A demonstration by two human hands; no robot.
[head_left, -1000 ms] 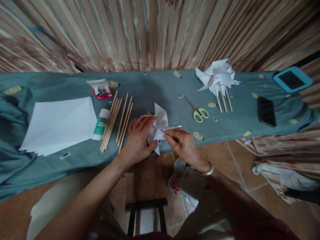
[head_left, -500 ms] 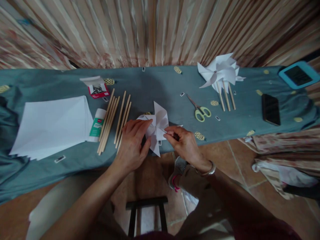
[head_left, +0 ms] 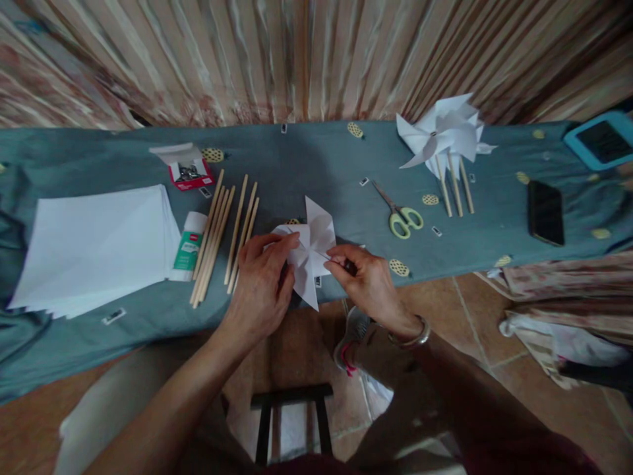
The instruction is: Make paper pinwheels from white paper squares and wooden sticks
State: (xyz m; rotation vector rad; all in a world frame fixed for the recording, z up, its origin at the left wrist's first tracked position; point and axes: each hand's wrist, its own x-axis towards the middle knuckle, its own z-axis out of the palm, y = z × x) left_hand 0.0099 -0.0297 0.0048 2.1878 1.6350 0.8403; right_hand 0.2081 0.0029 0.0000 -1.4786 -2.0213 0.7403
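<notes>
A white paper pinwheel (head_left: 320,227) with folded, pointed blades lies near the front edge of the cloth-covered table. My left hand (head_left: 261,280) is curled over its left side, fingertips pressing on the paper close to the centre. From the right, my right hand (head_left: 368,282) pinches a thin pointed tool (head_left: 322,254) whose tip meets the pinwheel's middle. Its dark handle is mostly hidden in the palm, so I cannot tell its exact kind. Several wooden sticks (head_left: 213,241) lie just left of my left hand.
Left are a paper stack (head_left: 99,244), a glue stick (head_left: 188,247) and an open red box of small metal pieces (head_left: 192,177). Right are green-handled scissors (head_left: 403,218), finished pinwheels on sticks (head_left: 445,128), a phone (head_left: 545,212) and a blue-framed device (head_left: 601,140). A dark stool (head_left: 291,397) stands below.
The view has shifted slightly. Both hands stay at the pinwheel, with the tool tip still at its centre; only small finger movement shows.
</notes>
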